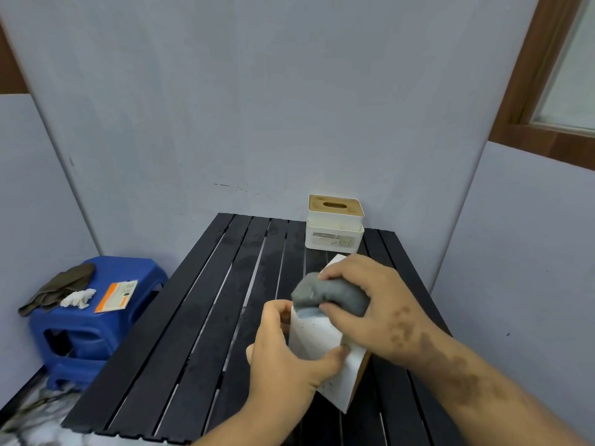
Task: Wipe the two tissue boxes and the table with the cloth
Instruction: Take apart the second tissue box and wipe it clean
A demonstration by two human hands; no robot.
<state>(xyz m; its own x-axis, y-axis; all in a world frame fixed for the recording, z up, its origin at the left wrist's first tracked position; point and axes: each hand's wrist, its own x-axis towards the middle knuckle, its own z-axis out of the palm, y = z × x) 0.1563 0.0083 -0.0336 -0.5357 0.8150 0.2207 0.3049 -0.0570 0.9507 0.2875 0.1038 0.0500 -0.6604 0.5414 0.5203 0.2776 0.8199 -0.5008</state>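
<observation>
Gripping the tilted tissue box (318, 342), left hand (286, 358); right hand (373, 304) clutches cloth (328, 292).

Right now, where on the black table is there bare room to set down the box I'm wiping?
The left and middle slats of the table are bare, from the far edge to the near edge, bordered on the right by both boxes. The right side is crowded: the second tissue box stands at the far right, and the left hand, right hand, cloth and held tissue box sit before it.
</observation>
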